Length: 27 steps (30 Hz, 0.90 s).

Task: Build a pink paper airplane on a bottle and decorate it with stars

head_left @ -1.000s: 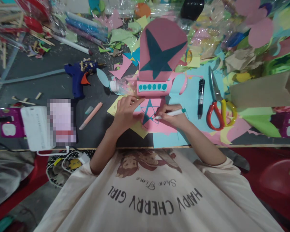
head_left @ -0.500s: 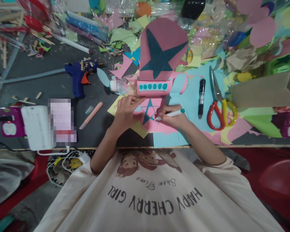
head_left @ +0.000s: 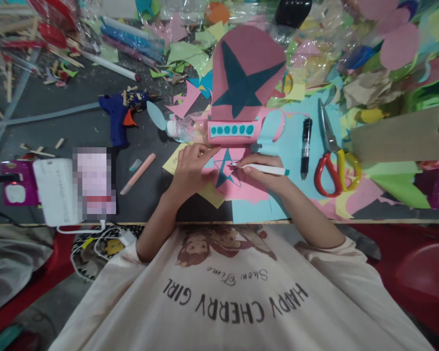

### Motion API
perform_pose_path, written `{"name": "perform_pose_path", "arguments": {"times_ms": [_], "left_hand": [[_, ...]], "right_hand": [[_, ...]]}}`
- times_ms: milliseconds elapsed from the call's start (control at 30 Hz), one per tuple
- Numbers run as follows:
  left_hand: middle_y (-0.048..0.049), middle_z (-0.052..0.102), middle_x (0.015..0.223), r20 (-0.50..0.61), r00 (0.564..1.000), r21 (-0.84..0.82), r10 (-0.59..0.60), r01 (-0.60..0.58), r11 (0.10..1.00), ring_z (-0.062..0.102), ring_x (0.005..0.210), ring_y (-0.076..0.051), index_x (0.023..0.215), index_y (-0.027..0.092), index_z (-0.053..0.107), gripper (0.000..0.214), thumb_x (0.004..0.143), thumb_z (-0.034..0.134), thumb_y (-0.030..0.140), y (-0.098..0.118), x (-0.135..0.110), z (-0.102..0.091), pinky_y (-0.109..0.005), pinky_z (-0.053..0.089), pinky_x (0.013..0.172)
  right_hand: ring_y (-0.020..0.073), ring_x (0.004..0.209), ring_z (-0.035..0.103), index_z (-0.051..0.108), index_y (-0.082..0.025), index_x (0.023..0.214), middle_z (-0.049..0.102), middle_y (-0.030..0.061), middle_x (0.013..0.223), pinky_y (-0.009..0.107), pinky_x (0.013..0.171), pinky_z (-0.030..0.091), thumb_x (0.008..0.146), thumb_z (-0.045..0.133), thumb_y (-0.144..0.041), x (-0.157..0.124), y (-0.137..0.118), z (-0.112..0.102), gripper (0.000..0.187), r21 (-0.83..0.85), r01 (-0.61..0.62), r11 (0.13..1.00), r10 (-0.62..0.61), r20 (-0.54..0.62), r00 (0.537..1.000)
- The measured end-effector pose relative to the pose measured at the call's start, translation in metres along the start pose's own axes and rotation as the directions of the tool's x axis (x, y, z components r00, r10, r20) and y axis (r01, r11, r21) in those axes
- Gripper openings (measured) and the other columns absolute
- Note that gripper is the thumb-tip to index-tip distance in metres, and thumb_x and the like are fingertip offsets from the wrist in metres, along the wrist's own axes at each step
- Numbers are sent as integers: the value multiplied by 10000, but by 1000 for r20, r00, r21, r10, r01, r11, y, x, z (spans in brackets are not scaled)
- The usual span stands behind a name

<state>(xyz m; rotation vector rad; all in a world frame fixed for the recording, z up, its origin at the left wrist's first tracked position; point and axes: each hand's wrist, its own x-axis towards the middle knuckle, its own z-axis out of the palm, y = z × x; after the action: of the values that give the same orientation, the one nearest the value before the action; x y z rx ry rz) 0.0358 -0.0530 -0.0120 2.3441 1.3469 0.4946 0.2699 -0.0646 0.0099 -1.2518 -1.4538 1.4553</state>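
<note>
Right hand (head_left: pixel 265 176): closed around a white marker (head_left: pixel 272 169) with a green end, pinched between thumb and fingers. Marker slants leftward, green end to the right, its tip over the star drawing; contact with the paper cannot be told.

Left hand (head_left: pixel 192 168): palm down, fingers spread and slightly bent, resting at the left edge of the pink paper, thumb pointing right.

Pink paper (head_left: pixel 254 191): at the near middle of the table (head_left: pixel 149 207), between the two hands, partly over a light blue sheet (head_left: pixel 290 146). Carries a star drawing (head_left: pixel 225 176) in teal outline, its top and near-left points filled in.

Clear plastic bottle (head_left: pixel 190 129): lying on its side just beyond the pink paper, white cap to the left, pink wrap around its body. On the wrap, a pale strip (head_left: pixel 231 130) with six teal dots.

Rounded pink panel (head_left: pixel 267 46): far side of the bottle, bearing a large dark teal star (head_left: pixel 241 87).

Black pen (head_left: pixel 306 148): right of the right hand, on the blue sheet.

Scissors (head_left: pixel 328 163): right of the pen, blades pointing far, one handle red, one yellow.

Blue glue gun (head_left: pixel 115 117): left of the bottle, orange trigger.

Peach-coloured stick (head_left: pixel 138 173): left of the left hand, lying aslant.

White charger box (head_left: pixel 54 192): near left, beside a pixelated device (head_left: pixel 93 180).
</note>
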Motion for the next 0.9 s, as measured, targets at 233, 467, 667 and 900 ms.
{"name": "perform_pose_path", "arguments": {"times_ms": [233,467,667,900], "left_hand": [[-129,601,1119,-1,1000,-8,13,-13,1000,523,1044,-292,1363,184,627,526,959,542,510,-2,0,0,-420,419,920],[-115,595,1132,55,998,-4,-8,9,1000,530,1054,-283,1375,200,606,504,932,608,440,-2,1,-3,-415,428,940],[-103,601,1136,42,999,4,-10,10,1000,541,1049,-277,1369,218,603,484,920,625,397,-3,1,-2,-410,427,938],[-108,607,1115,17,1000,26,15,-15,1000,543,1023,-276,1355,203,620,477,902,638,356,-2,0,-2,-400,429,905]], "right_hand": [[144,602,596,667,-217,697,676,12,670,279,573,509,778,678,-336,3,3,8,144,-89,-57,994,53,-56,997],[137,577,552,494,-218,542,580,0,568,278,564,459,808,660,-466,4,5,10,399,-105,-39,994,33,-60,998],[141,580,575,465,-219,532,571,-3,553,280,570,461,833,646,-388,0,6,13,389,-75,-4,997,-1,-65,998],[122,582,506,465,-216,549,552,-12,562,274,570,435,848,607,-312,-2,7,12,344,-156,17,988,-20,-21,1000]]}}
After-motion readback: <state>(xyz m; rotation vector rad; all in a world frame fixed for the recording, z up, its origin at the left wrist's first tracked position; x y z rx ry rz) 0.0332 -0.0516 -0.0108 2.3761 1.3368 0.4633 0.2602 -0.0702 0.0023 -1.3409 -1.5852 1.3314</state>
